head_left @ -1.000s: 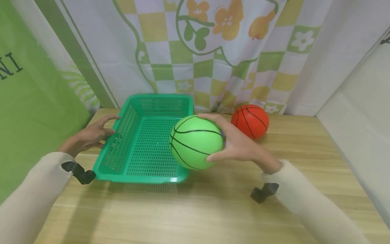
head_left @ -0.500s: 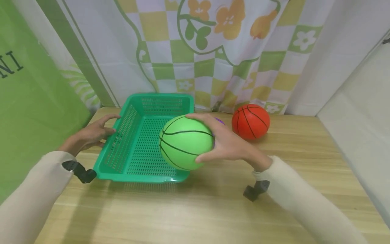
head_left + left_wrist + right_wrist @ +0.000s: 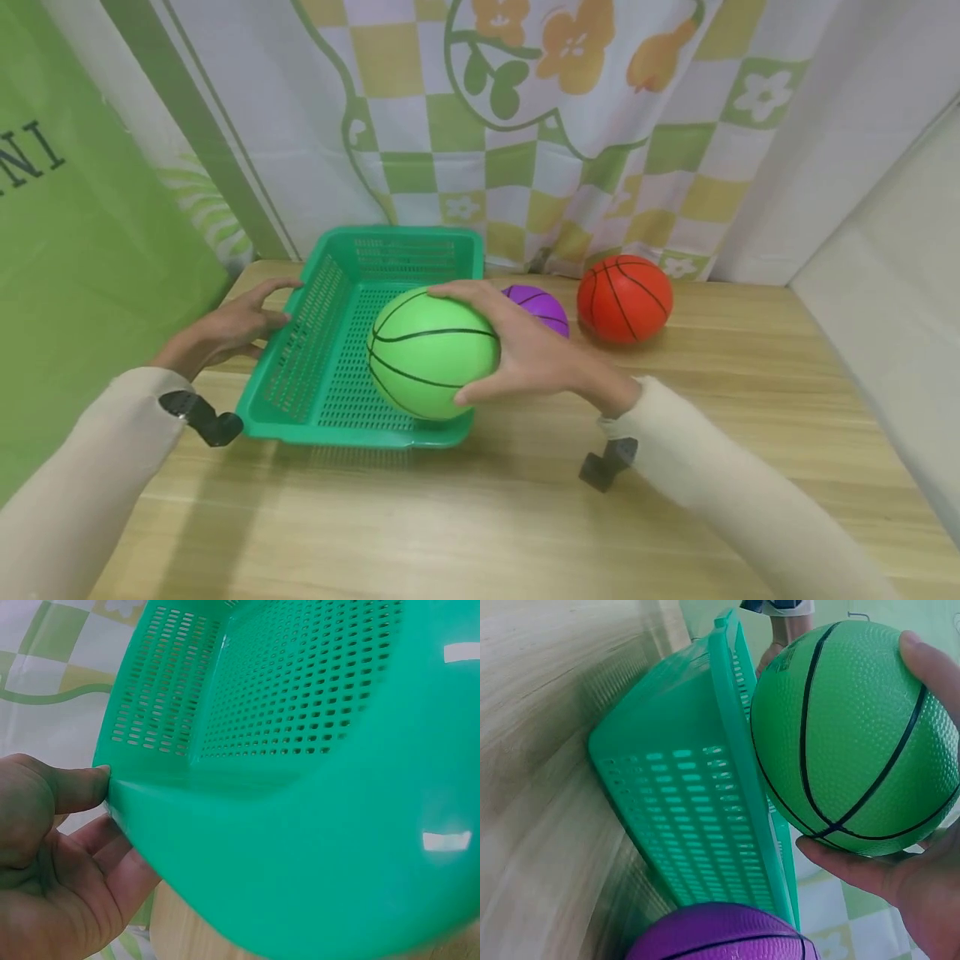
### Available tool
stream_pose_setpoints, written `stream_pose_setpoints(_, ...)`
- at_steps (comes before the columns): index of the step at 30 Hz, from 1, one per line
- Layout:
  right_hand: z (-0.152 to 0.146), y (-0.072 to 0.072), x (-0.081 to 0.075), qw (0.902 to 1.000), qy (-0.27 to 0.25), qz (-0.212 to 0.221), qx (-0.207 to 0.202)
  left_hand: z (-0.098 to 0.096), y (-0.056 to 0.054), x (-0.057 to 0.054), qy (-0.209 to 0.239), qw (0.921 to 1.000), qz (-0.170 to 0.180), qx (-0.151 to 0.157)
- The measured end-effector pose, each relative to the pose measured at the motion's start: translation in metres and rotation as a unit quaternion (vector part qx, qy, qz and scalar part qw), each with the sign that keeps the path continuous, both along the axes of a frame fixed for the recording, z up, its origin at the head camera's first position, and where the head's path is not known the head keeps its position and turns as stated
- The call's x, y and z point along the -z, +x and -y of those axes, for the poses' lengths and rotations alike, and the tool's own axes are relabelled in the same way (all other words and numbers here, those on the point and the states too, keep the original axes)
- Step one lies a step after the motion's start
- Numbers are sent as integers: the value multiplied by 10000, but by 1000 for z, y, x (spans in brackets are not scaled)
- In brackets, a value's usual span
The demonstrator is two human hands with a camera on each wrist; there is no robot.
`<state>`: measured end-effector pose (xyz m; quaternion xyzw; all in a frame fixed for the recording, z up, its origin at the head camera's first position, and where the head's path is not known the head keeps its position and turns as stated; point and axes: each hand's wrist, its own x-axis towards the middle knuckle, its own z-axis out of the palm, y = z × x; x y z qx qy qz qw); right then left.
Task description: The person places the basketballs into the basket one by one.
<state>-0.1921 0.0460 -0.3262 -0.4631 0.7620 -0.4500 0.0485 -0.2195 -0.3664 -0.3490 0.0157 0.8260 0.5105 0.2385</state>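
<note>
A green toy basketball [image 3: 423, 362] with black lines is held in my right hand [image 3: 528, 354], thumb on the near side and fingers over the top. In the right wrist view the ball [image 3: 847, 742] is just above the green plastic basket's rim [image 3: 739, 750]. The basket [image 3: 352, 435] stands on the table, with perforated walls and floor. On its left side my left hand [image 3: 228, 329] grips the rim. The left wrist view shows that hand's thumb [image 3: 82, 789] on the rim and the other fingers beneath the outer edge.
A purple ball [image 3: 542, 305] lies right of the basket, partly hidden behind my right hand. Farther right sits a red ball [image 3: 625, 298]. A patterned curtain [image 3: 517, 167] hangs behind the wooden table [image 3: 510, 525], with a green cloth [image 3: 90, 250] at left.
My right hand has carried the green ball left, farther over the basket. More of the purple ball has come into sight. My left hand stays at the basket's rim.
</note>
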Motion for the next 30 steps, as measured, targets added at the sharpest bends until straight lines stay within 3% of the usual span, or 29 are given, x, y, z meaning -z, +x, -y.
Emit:
stream_pose_setpoints(9, 19, -3, 10, 9994, -54, -150, -291, -1, 0, -3, 73, 9999, 9, -68)
stream_pose_setpoints(14, 27, -6, 16, 9996, -63, -107, -255, -1, 0, -3, 68, 9999, 9, -84)
stream_pose_setpoints(22, 36, -6, 15, 9953, 715, -638, 150, 0, -1, -1, 113, 9998, 52, -129)
stream_pose_setpoints(30, 42, -6, 21, 9931, 859, -793, 101, 0, -1, -1, 71, 9999, 42, -118)
